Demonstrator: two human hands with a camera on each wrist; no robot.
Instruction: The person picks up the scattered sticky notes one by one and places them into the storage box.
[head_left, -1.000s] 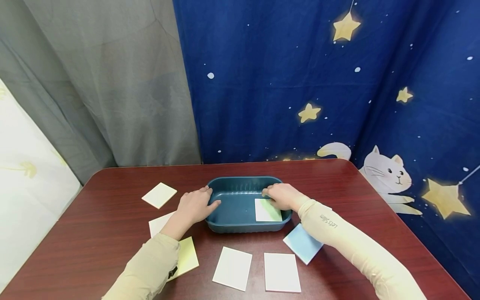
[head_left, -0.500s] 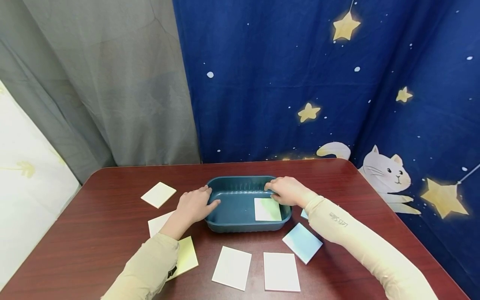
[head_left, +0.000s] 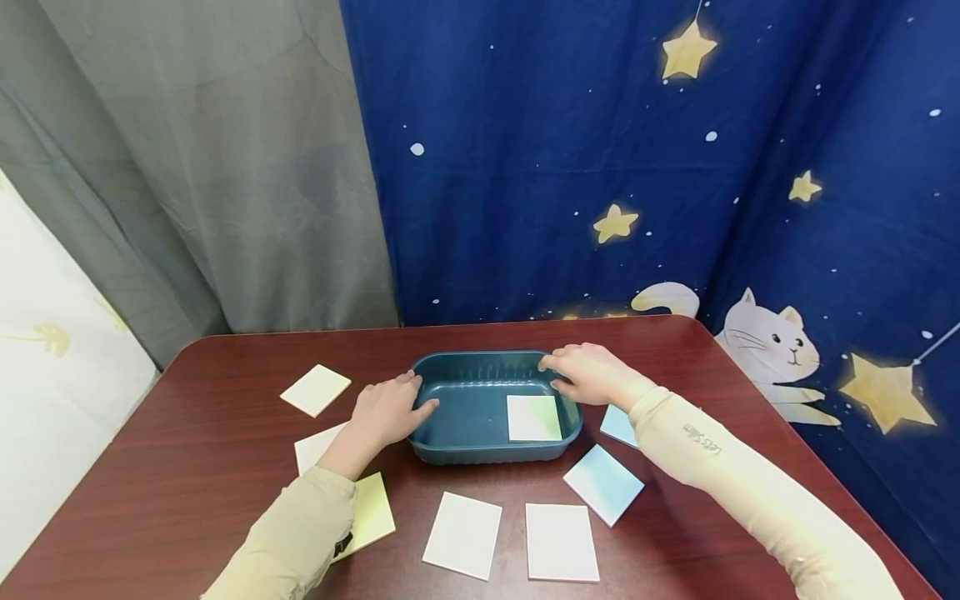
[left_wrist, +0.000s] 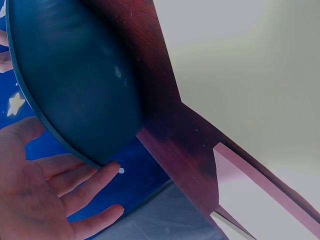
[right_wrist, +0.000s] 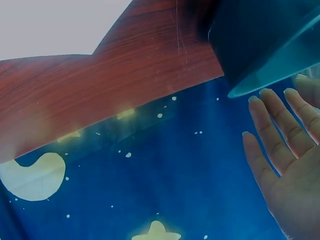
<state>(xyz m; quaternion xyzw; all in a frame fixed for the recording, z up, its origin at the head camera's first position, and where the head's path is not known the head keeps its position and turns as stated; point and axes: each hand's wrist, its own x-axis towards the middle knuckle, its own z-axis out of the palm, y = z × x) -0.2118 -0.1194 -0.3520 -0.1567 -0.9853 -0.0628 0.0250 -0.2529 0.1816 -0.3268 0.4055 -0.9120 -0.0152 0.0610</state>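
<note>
A dark teal plastic basin (head_left: pixel 457 456) stands mid-table, holding one square note pad (head_left: pixel 533 419), white fading to green, at its right end. My left hand (head_left: pixel 384 410) rests at the basin's left rim, thumb over the inside. In the left wrist view its other fingers (left_wrist: pixel 90 192) look nearly straight against the rim. My right hand (head_left: pixel 592 373) hovers at the right rim with nothing in it. The right wrist view shows its fingers (right_wrist: pixel 277 122) extended and spread, close to the rim; contact there cannot be made out.
Around the basin lie a cream pad (head_left: pixel 316 390), a white pad (head_left: pixel 315 448) and a yellow pad (head_left: pixel 372 510), the latter two partly under my left arm. Two white pads (head_left: pixel 462 536) lie in front, two blue pads (head_left: pixel 604 485) to the right. Curtains hang behind the table (head_left: pixel 225 433).
My right hand has withdrawn from the pad inside the basin, moving up and right to the rim. The rear blue pad has come into sight. My left hand stays put.
</note>
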